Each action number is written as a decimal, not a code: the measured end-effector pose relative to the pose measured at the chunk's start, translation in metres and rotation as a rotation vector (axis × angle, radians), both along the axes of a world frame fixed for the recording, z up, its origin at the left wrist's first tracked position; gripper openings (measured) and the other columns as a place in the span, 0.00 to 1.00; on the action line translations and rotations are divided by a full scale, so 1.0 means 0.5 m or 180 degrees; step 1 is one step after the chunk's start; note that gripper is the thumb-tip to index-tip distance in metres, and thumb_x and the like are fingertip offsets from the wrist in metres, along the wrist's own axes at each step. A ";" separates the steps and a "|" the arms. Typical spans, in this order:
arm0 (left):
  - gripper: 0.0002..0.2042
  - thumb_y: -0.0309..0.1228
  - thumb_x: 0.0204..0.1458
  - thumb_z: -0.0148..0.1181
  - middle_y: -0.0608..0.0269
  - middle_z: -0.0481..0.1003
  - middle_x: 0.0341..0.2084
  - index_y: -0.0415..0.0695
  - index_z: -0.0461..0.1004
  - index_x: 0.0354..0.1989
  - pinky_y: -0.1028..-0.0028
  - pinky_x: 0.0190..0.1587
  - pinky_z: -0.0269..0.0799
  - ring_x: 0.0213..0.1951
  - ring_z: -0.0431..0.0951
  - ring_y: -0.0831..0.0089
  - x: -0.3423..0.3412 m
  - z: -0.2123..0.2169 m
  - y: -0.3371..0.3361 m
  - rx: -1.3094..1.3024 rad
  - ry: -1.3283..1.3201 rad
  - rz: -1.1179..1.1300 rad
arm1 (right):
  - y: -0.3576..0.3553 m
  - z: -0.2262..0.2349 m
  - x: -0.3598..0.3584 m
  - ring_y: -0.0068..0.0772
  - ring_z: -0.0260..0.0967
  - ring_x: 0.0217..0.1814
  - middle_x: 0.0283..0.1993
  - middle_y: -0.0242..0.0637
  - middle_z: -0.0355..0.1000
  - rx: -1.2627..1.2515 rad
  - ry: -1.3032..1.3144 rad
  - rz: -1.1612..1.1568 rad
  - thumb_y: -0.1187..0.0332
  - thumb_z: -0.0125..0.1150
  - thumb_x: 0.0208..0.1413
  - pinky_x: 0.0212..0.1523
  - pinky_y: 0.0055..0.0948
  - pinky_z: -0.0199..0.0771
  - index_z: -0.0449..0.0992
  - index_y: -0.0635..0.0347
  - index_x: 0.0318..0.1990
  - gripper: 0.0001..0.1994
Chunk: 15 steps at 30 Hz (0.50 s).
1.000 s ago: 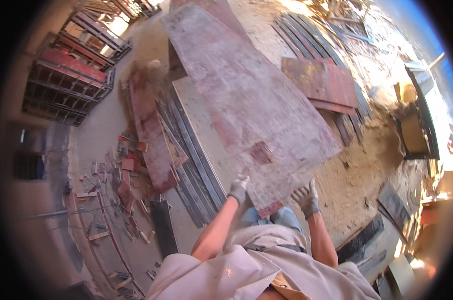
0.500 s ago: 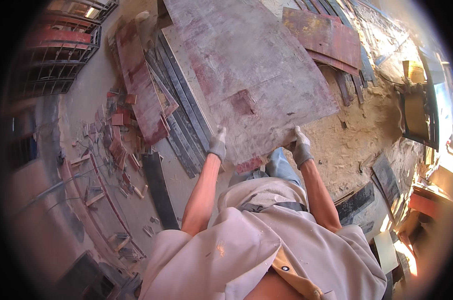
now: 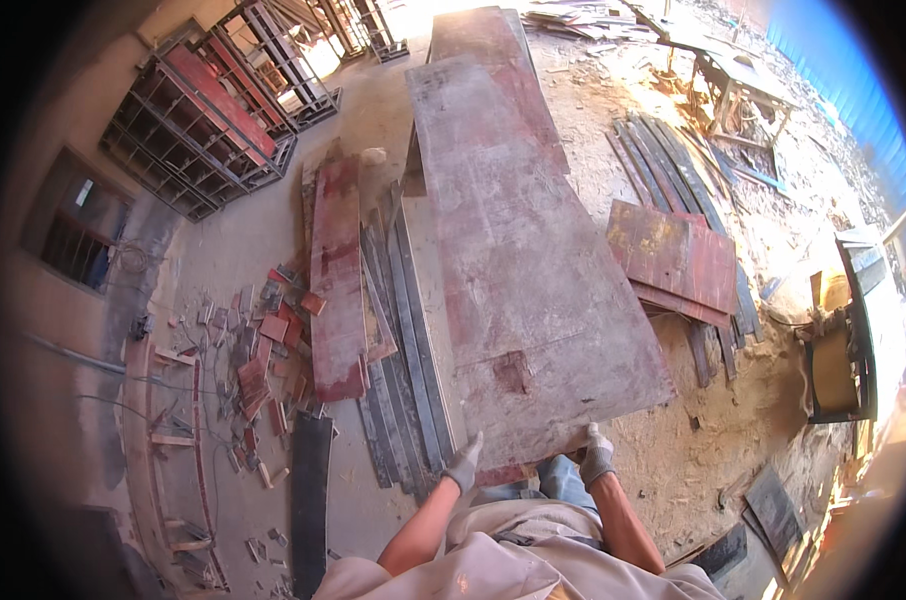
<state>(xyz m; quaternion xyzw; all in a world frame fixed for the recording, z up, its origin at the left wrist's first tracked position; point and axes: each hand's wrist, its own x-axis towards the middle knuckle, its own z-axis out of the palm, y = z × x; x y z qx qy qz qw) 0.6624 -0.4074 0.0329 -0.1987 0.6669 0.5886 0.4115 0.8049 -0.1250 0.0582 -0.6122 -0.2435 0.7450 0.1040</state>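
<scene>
We grip the big worn panel (image 3: 538,290) by its near edge, left hand (image 3: 463,464) at the left corner, right hand (image 3: 597,456) farther along; it stretches ahead of us, far end overlapping a reddish sheet (image 3: 478,36); we do best with both hands level.

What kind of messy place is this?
Probably a building site or a yard for building boards: there's a big worn panel, a scatter of small reddish offcuts, and long dark strips laid together.
</scene>
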 end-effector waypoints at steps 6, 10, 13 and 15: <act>0.41 0.62 0.62 0.60 0.55 0.72 0.63 0.34 0.69 0.68 0.63 0.62 0.69 0.60 0.73 0.67 0.021 0.019 -0.073 0.0000 -0.0456 0.0453 | -0.041 -0.035 -0.008 0.53 0.81 0.45 0.49 0.48 0.78 -0.0215 0.0245 0.0130 0.51 0.59 0.70 0.44 0.56 0.88 0.75 0.63 0.54 0.21; 0.41 0.63 0.61 0.62 0.54 0.76 0.58 0.33 0.72 0.65 0.61 0.53 0.76 0.52 0.77 0.67 0.039 0.079 -0.084 0.0051 -0.0432 0.0685 | -0.068 -0.022 0.003 0.54 0.81 0.46 0.50 0.50 0.78 -0.0196 0.0402 0.0147 0.50 0.57 0.71 0.45 0.57 0.88 0.74 0.63 0.55 0.22; 0.42 0.63 0.60 0.61 0.53 0.77 0.56 0.32 0.72 0.65 0.61 0.51 0.77 0.51 0.78 0.64 0.059 0.107 -0.095 -0.0418 -0.0637 0.0587 | -0.093 -0.010 0.022 0.55 0.81 0.48 0.51 0.51 0.78 -0.0162 0.0432 0.0288 0.50 0.56 0.71 0.47 0.58 0.87 0.74 0.63 0.55 0.22; 0.43 0.64 0.60 0.60 0.51 0.78 0.55 0.32 0.72 0.65 0.60 0.52 0.76 0.54 0.79 0.60 0.062 0.105 -0.107 -0.0832 -0.0582 0.0453 | -0.110 -0.006 0.030 0.55 0.81 0.49 0.52 0.51 0.78 -0.0172 0.0402 0.0307 0.51 0.56 0.71 0.48 0.59 0.87 0.74 0.63 0.56 0.22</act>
